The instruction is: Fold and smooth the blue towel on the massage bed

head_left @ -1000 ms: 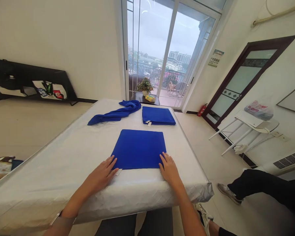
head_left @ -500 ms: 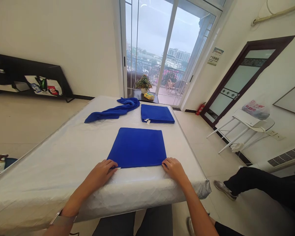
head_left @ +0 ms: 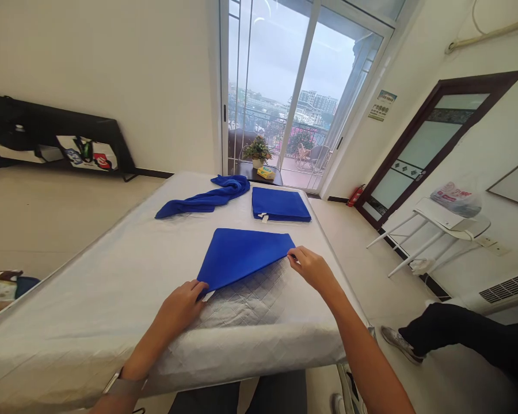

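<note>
Left hand (head_left: 179, 307) grips blue square cloth (head_left: 242, 256) at its near corner; right hand (head_left: 311, 267) pinches its lifted corner. Beyond right hand, white tag (head_left: 263, 218): unreadable.

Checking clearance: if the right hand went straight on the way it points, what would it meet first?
Likely the folded blue towel, beyond the blue cloth corner the right hand pinches; depth is unclear.

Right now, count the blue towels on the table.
3. The nearest towel lies between the left hand and right hand, its right corner lifted. A folded towel sits beyond it, far right. A rumpled towel lies far left. None seem hidden.
</note>
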A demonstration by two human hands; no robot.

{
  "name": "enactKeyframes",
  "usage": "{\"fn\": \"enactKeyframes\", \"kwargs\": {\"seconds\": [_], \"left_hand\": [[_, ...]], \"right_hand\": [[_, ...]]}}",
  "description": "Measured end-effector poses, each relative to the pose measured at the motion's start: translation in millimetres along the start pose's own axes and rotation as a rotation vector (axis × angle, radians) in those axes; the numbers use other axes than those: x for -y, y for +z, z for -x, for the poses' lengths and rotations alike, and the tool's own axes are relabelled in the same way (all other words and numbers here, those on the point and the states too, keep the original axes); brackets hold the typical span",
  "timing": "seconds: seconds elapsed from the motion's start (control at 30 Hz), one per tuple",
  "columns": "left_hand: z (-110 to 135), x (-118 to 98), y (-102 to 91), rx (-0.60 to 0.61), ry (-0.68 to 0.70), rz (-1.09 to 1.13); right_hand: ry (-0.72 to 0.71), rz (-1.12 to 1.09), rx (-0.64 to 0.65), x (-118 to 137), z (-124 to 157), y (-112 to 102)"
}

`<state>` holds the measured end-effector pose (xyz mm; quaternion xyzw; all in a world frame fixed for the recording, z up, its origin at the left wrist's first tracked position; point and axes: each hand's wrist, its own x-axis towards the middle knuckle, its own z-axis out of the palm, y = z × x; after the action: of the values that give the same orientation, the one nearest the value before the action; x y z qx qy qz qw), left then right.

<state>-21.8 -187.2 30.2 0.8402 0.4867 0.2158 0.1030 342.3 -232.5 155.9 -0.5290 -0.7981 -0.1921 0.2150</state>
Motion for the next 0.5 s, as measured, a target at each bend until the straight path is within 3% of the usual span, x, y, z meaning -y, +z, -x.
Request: {"fn": "enactKeyframes", "kwargs": {"seconds": [0.1, 0.2, 0.37, 0.5], "left_hand": [[1.1, 16.3, -17.9, -0.089, -0.032, 0.137], [1.4, 21.1, -48.3, -0.246, 0.008, 0.237], [-8.3, -2.8, -105.0, -0.582, 0.077, 0.209], [-18.4, -25.4, -148.2, -0.724, 0.17, 0.154]], "right_hand": [[-0.016, -0.117, 0.003, -3.7, -6.6, -18.9], [-0.018, -0.245, 0.001, -6.8, -3.6, -37.3], [0.03, -0.291, -0.113, -5.5, -0.5, -73.8], [0.068, -0.275, -0.199, -4.6, -1.8, -111.2]]}}
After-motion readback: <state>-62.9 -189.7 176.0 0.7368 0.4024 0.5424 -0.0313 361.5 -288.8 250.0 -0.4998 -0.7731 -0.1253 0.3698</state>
